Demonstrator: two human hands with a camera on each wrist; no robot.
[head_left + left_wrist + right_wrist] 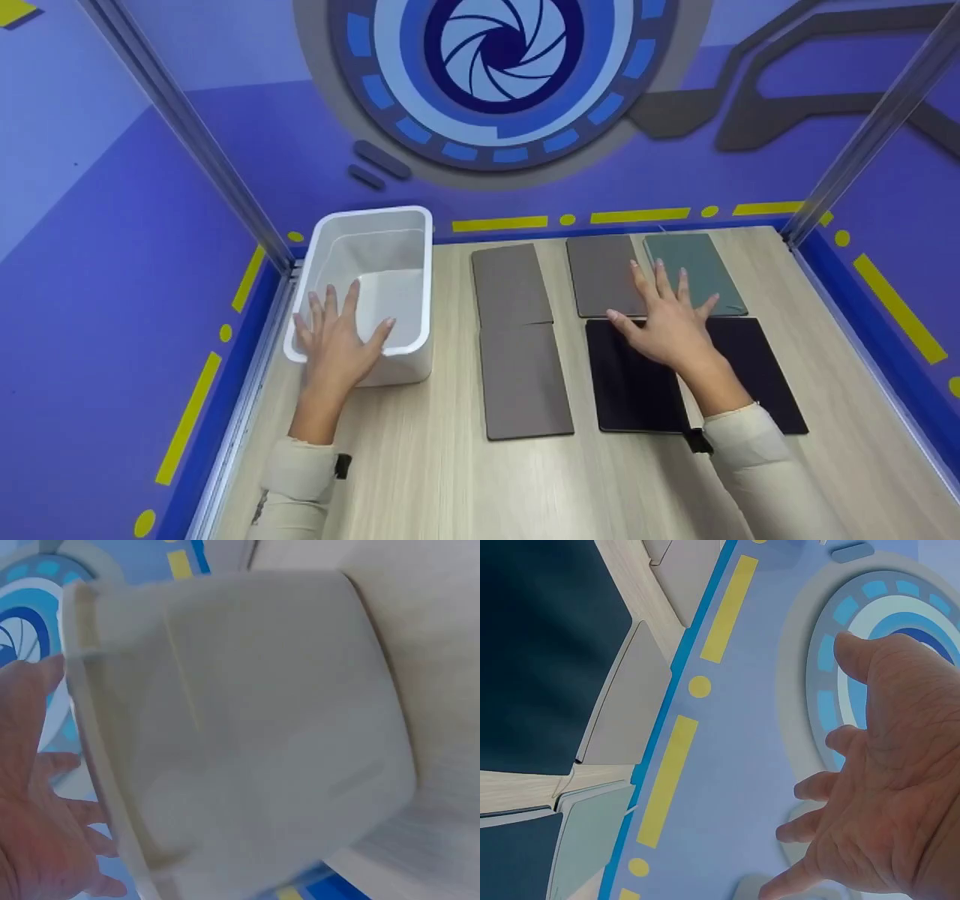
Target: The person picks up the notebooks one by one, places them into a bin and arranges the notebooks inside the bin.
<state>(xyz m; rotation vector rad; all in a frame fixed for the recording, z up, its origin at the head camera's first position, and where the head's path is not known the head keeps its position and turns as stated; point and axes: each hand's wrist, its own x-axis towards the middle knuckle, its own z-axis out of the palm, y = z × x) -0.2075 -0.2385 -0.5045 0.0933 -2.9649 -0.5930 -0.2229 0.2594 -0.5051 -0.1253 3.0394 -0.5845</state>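
Observation:
Fingers spread, my left hand (337, 349) is over the near rim of a white plastic bin (409, 367). In the left wrist view the same hand (45, 802) is beside the rim of the bin (255, 727), holding nothing. My right hand (671, 326), fingers also spread, is above several flat notebook-like pieces and grips none of them. Around it lie a grey-brown piece (604, 277), a green one (690, 262) and two black ones (634, 390). The right wrist view shows that hand (892, 787) apart from the green piece (592, 832).
Two more grey-brown flat pieces (525, 382) lie end to end between the bin and the black pieces. Blue panels (247, 142) with metal corner posts enclose the wooden tabletop (420, 465) at the back and sides.

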